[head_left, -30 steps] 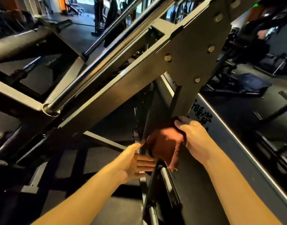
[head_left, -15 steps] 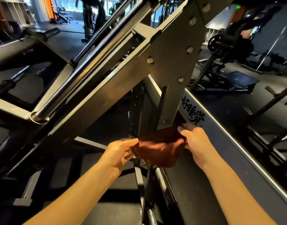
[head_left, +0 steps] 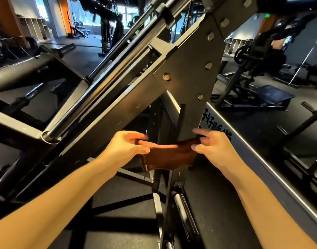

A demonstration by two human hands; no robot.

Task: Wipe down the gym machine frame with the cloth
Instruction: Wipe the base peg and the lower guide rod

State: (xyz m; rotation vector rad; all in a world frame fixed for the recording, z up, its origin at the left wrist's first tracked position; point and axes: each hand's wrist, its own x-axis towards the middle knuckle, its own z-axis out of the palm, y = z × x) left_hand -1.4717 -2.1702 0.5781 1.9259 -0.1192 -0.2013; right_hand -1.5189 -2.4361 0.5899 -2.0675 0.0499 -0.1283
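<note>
A dark reddish-brown cloth [head_left: 167,156] is stretched between both hands just below the lower tip of the grey bolted plate [head_left: 188,72] of the gym machine frame. My left hand [head_left: 125,150] pinches the cloth's left edge. My right hand [head_left: 212,147] pinches its upper right corner, close to the plate's bottom edge. The cloth hangs in front of a dark upright post. A long grey diagonal beam [head_left: 103,119] of the frame runs up to the right, with a chrome guide rod [head_left: 93,90] lying along it.
A grey sloping panel with black characters [head_left: 217,129] runs down to the right. Black cross members [head_left: 28,74] of the machine fill the left side. Another machine and a black footplate [head_left: 272,95] stand at the back right. Dark rubber floor lies below.
My left hand came up and took the cloth's left edge. Both hands pulled it out flat and lifted it slightly toward the plate's lower tip.
</note>
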